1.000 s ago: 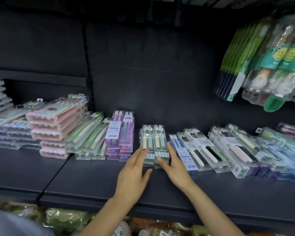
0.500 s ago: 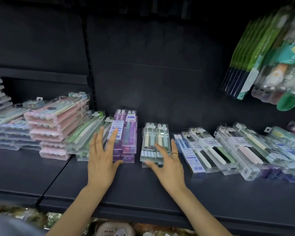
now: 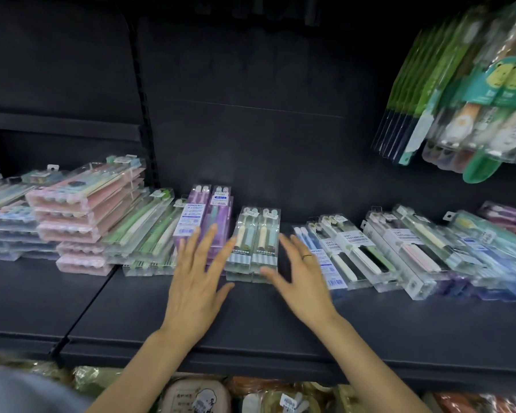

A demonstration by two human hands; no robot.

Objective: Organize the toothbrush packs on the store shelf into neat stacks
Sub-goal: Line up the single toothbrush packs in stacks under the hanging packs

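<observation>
Clear toothbrush packs lie in a row on the dark shelf [image 3: 251,329]. My left hand [image 3: 197,281] is spread with straight fingers over the front of the purple stack [image 3: 204,213], beside the left edge of the pale green stack [image 3: 255,239]. My right hand [image 3: 298,281], wearing a ring, hovers with straight fingers at that green stack's right edge, its thumb near the front corner. Neither hand holds a pack. A leaning blue pack [image 3: 319,254] lies just right of my right hand.
Pink stacks [image 3: 84,210] and green packs [image 3: 143,234] sit at the left, pale packs [image 3: 3,222] further left. Overlapping "soft toothbrush" packs [image 3: 385,248] fan out to the right. Hanging packs [image 3: 465,93] fill the upper right. Goods [image 3: 197,397] lie on the shelf below.
My left hand has moved right, from the purple stack's left side towards the green stack. My right hand has lifted off the green stack and now sits at its right edge.
</observation>
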